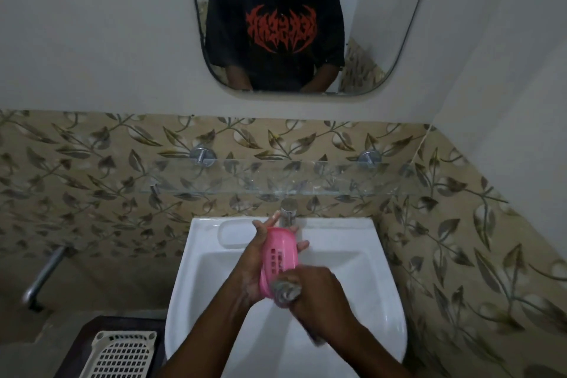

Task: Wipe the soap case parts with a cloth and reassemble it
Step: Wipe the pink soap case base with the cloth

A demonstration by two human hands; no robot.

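A pink slotted soap case part (279,258) is held over the white sink (368,285), tilted with its long axis pointing away from me. My left hand (254,267) grips it from the left side and underneath, fingertips showing past its far and right edges. My right hand (319,294) is closed around a bunched grey cloth (287,291) that presses against the near end of the pink part. No other soap case part is visible.
A chrome tap (289,212) stands at the sink's back edge under a glass shelf (337,178). A soap recess (233,235) is moulded into the sink's back left. A cream plastic basket (122,353) sits lower left, a metal pipe (43,276) on the left wall. A mirror (399,24) hangs above.
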